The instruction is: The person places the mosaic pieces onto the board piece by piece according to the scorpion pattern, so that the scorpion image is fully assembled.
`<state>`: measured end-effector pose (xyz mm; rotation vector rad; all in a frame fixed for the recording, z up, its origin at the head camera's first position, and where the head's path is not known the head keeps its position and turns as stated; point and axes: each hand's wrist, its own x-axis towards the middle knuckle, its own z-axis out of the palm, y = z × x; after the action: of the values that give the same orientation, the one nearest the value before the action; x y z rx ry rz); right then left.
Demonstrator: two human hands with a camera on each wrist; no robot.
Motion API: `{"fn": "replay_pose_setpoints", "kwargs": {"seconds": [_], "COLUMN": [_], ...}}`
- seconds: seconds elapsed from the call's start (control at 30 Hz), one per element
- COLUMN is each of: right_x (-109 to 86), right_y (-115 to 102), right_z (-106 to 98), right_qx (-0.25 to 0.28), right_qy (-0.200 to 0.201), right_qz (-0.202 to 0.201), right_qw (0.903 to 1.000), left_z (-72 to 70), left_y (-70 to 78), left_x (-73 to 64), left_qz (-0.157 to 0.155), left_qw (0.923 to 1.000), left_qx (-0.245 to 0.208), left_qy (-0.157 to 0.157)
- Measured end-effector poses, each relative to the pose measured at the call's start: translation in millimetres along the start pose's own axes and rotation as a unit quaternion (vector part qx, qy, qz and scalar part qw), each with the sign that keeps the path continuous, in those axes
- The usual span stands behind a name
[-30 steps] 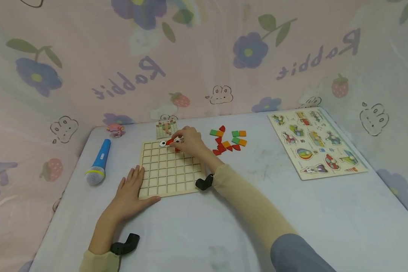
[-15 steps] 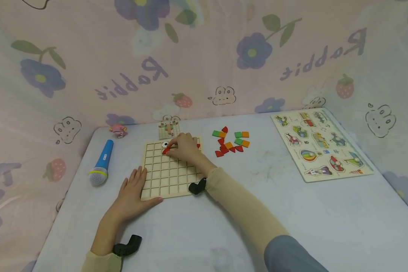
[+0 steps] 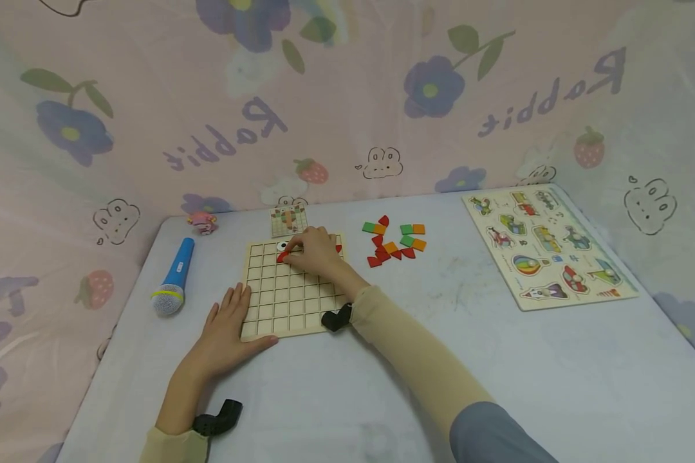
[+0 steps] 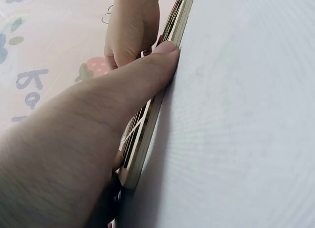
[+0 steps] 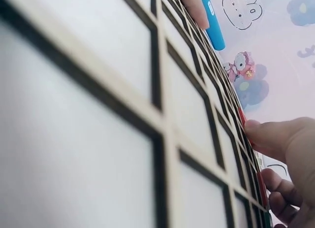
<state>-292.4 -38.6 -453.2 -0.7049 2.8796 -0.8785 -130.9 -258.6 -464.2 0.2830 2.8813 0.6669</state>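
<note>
A pale wooden grid board (image 3: 289, 302) lies on the table, seen edge-on in the left wrist view. My left hand (image 3: 222, 334) rests at its near left corner, fingers straight along the left edge and thumb along the front edge. My right hand (image 3: 315, 252) reaches over the upper rows and pinches a red rounded tile (image 3: 281, 257) just below a white eye tile (image 3: 282, 245). In the right wrist view the thumb (image 5: 268, 134) is right at red on the grid. Another red tile (image 3: 338, 248) shows past the knuckles; the hand hides part of the upper rows.
Several red, green and orange tiles (image 3: 390, 247) lie loose right of the board. Behind it is a small pattern card (image 3: 289, 220). A blue toy microphone (image 3: 175, 276) and pink figurine (image 3: 203, 222) stand left; a picture puzzle board (image 3: 547, 247) lies far right.
My right hand has come from the top row slightly toward me with the red tile, then stays nearly still over the last half second. My left hand keeps its place at the board.
</note>
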Motion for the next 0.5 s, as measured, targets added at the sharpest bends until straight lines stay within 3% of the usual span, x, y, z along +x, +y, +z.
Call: {"fn": "replay_pose_setpoints", "kwargs": {"seconds": [0.3, 0.5], "right_x": [1.1, 3.5], "right_y": [-3.7, -9.0], "right_z": [0.5, -3.4], "right_qx": [-0.025, -0.058], "right_qy": [0.000, -0.023], "right_qz": [0.009, 0.015], "right_qw": [0.9996, 0.9980], "left_z": [1.1, 1.2], "left_y": [-0.5, -0.8], "left_x": [-0.1, 0.8], "left_qz": [0.002, -0.002], "left_qw": [1.0000, 1.0000], "left_qx": [-0.002, 0.001], "left_qy": [0.000, 0.000]}}
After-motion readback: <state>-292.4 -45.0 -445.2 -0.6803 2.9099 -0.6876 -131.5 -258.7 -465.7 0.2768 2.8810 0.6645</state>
